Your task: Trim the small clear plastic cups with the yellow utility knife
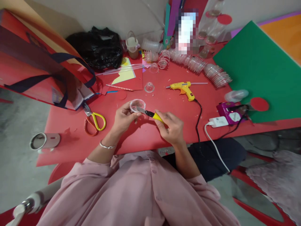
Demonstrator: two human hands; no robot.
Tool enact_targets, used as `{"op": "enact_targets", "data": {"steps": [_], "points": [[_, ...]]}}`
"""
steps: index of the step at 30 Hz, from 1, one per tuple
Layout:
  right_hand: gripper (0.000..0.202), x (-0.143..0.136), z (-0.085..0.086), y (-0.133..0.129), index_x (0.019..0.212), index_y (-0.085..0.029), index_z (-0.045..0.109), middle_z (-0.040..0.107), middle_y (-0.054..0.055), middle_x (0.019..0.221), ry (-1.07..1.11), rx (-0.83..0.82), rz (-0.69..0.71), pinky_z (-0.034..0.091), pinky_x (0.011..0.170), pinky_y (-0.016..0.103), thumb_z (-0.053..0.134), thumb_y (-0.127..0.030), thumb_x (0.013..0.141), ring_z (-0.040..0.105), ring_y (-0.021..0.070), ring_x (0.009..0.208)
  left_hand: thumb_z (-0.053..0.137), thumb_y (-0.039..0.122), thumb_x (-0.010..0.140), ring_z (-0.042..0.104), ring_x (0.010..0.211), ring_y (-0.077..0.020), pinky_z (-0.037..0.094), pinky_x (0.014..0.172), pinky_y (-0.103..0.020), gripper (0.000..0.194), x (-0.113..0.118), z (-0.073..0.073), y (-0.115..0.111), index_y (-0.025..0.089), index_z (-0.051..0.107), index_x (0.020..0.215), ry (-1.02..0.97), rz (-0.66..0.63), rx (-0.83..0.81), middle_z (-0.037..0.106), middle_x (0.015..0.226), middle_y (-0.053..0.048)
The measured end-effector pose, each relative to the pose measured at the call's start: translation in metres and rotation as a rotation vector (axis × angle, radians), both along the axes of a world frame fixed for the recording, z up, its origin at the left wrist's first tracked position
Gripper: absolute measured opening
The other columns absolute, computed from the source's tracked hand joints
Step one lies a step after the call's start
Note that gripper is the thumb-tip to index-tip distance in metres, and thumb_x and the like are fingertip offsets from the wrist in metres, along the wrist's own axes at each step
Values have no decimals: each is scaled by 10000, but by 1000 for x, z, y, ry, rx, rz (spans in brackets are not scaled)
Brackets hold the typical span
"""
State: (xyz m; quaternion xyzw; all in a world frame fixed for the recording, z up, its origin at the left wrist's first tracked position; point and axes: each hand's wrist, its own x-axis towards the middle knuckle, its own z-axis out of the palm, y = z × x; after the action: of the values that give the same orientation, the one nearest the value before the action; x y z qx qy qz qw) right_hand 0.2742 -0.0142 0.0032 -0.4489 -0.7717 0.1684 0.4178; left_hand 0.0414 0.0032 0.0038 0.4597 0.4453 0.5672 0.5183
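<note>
My left hand (124,116) is closed around a small clear plastic cup (137,102), its round opening tilted up toward me. In my right hand (172,126) is a yellow and black utility knife (157,117), gripped by the handle. Its blade points left and reaches the cup's near side; whether it cuts into the plastic I cannot tell. Just beyond the cup, a clear dome lid (149,87) lies on the red table (141,138). Scissors (96,121) with one red and one yellow handle rest to the left of my left hand.
A yellow glue gun (184,88) lies at right, its cord running off the front edge. Stacked clear cups (192,63) line the back. A purple power box (229,112) holds a white charger. A metal mug (44,141) stands at left, near a large bag (39,62).
</note>
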Motion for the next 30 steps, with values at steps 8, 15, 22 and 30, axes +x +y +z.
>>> {"op": "enact_targets", "data": {"steps": [8, 15, 22, 30], "points": [[378, 3, -3, 2, 1368, -275, 680, 729, 50, 967, -55, 41, -4, 523, 793, 301, 615, -349, 1003, 659, 161, 863, 945, 333, 684, 680, 646, -141, 517, 474, -232, 522, 0, 0, -1, 197, 770, 1157, 11, 25, 11, 774, 1091, -111], [359, 17, -11, 14, 1330, -262, 710, 738, 60, 960, -131, 94, -143, 514, 789, 293, 623, -371, 999, 663, 166, 849, 952, 355, 666, 637, 587, -113, 481, 426, -223, 467, 0, 12, -4, 179, 792, 1068, -67, 30, 37, 766, 1030, -104], [362, 28, -3, 18, 1352, -241, 681, 760, 78, 1061, 82, 21, -122, 569, 829, 323, 569, -347, 1025, 702, 184, 911, 945, 356, 670, 671, 607, -134, 461, 383, -219, 542, 0, 18, -3, 187, 749, 1146, -108, -30, -55, 760, 1032, -96], [382, 7, -1, 3, 1376, -249, 664, 755, 62, 1053, 94, -12, 10, 566, 836, 312, 604, -322, 1006, 692, 166, 910, 967, 236, 617, 560, 531, -70, 407, 372, -167, 538, 4, 13, 3, 201, 754, 1111, -189, -45, -151, 706, 835, -12]]}}
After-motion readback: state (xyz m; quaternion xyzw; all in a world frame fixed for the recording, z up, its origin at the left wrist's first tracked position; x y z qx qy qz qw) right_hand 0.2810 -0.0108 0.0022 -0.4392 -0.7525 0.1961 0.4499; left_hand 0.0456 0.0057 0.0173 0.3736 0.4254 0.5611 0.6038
